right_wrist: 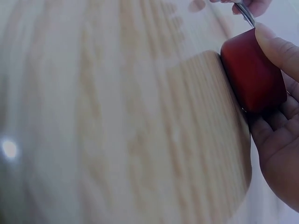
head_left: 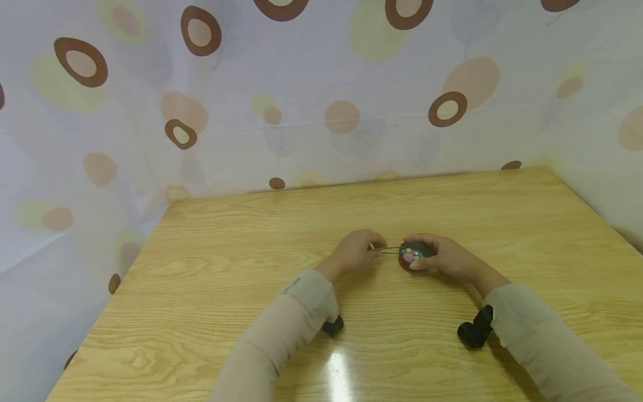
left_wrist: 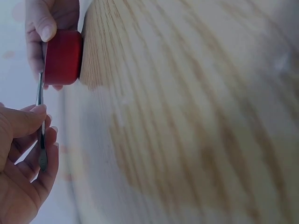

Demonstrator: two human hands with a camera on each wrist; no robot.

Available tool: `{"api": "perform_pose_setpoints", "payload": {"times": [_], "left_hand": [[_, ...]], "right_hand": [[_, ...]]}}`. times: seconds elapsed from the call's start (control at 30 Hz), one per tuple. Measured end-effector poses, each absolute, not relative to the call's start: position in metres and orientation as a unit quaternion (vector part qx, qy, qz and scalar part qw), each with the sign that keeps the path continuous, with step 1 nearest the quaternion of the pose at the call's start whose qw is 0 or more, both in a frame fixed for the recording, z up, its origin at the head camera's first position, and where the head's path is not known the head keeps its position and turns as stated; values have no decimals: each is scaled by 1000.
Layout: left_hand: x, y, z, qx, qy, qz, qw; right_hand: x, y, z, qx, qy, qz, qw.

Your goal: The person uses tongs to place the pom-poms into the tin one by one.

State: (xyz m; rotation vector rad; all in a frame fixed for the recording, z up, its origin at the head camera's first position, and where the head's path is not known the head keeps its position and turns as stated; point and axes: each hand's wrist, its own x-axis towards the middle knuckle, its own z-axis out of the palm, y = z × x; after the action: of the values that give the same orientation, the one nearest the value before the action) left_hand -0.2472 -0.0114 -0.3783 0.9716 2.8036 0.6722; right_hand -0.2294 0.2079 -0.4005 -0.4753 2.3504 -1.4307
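On the table, toward its right half, stands a small round red tin (head_left: 408, 258) with a dark top that carries a pink, yellow and blue pattern. My right hand (head_left: 449, 258) grips it from the right, thumb on the near side and fingers around the far side. From the left, my left hand (head_left: 355, 250) pinches slim metal tweezers (left_wrist: 41, 135) between thumb and fingers. One end of the tweezers reaches the tin's upper rim. In the right wrist view the tin's smooth red wall (right_wrist: 254, 70) shows, with the thumb over its top edge.
The wooden table (head_left: 226, 251) spreads around both hands. A patterned cloth (head_left: 311, 151) hangs behind it and along the sides. Black wrist cameras (head_left: 474, 333) stick out below the sleeves, low over the table.
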Motion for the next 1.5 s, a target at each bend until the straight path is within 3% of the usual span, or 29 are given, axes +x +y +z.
{"api": "perform_pose_setpoints", "payload": {"times": [1.2,1.5], "left_hand": [[-241,-51,-391,242,945,214,57],[-238,-51,-389,211,947,228,81]], "right_hand": [[-222,206,-404,-169,824,-514,166],[-222,205,-405,-160,821,-521,169]]}}
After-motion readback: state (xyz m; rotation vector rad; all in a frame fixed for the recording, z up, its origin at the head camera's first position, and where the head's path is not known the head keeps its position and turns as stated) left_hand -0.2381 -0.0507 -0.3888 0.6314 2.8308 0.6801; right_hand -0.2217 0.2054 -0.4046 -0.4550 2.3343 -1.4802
